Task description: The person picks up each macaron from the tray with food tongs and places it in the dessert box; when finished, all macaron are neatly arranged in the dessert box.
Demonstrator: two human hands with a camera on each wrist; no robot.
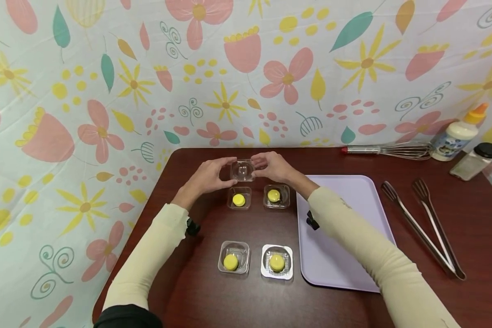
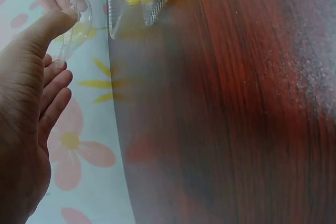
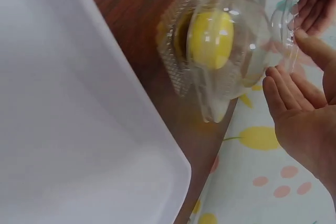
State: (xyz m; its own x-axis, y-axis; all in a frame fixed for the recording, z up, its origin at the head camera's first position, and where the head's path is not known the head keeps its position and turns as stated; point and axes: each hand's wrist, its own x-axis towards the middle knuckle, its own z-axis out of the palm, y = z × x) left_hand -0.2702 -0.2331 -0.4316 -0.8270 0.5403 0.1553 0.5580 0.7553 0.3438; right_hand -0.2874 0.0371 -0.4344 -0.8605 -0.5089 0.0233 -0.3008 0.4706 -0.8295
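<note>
Between them, my left hand (image 1: 209,175) and right hand (image 1: 275,166) pinch a clear domed plastic lid (image 1: 243,170) by its opposite edges. It is raised above the back of the table. Just in front of it, a clear square box (image 1: 249,206) holds a round yellow macaron (image 1: 238,200). To its right, another box (image 1: 284,203) holds a yellow macaron (image 1: 274,196); the right wrist view shows a domed lid (image 3: 249,45) over this one. Nearer the front are a box (image 1: 244,269) with a macaron (image 1: 231,262) and a white-rimmed box (image 1: 289,273) with a macaron (image 1: 277,262).
A lilac tray (image 1: 340,259) lies right of the boxes, under my right forearm. Beyond it are metal tongs (image 1: 428,228), a whisk (image 1: 397,150), a glue-like bottle (image 1: 453,136) and a black-capped jar (image 1: 475,161). A flowered cloth (image 1: 246,91) hangs behind the table.
</note>
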